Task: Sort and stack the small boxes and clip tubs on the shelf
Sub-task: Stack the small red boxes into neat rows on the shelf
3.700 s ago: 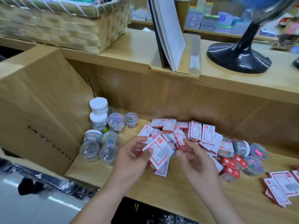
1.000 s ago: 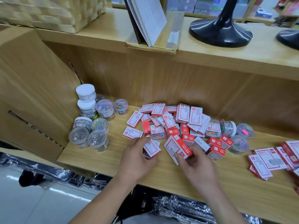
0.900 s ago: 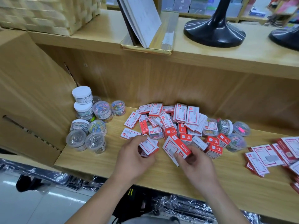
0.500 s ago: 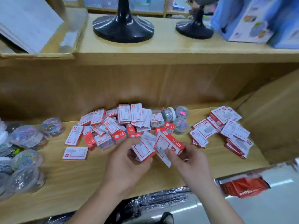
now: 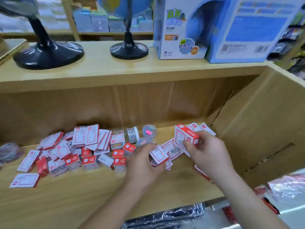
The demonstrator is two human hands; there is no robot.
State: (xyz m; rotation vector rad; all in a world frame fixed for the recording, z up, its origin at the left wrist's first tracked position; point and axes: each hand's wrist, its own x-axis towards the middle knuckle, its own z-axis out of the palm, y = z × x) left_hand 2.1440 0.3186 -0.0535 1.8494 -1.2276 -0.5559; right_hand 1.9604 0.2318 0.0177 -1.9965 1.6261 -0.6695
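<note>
A loose heap of small red-and-white boxes (image 5: 85,151) covers the left and middle of the wooden shelf (image 5: 99,192). Behind it lie three clear clip tubs (image 5: 149,132). My left hand (image 5: 143,164) grips one small red-and-white box (image 5: 159,156) just above the shelf. My right hand (image 5: 208,151) holds a stack of red-and-white boxes (image 5: 185,137) lifted over the right-hand group of boxes (image 5: 171,148) near the shelf's right wall. More clip tubs (image 5: 9,152) show blurred at the far left edge.
The upper shelf carries two black globe stands (image 5: 47,53) and blue globe cartons (image 5: 181,28). A wooden side panel (image 5: 264,129) closes the shelf on the right. Plastic-wrapped goods (image 5: 165,217) lie below the front edge.
The view has swung right. Both hands moved right with their boxes; my right hand lifted its stack toward the right-hand group, and my left hand followed with its single box.
</note>
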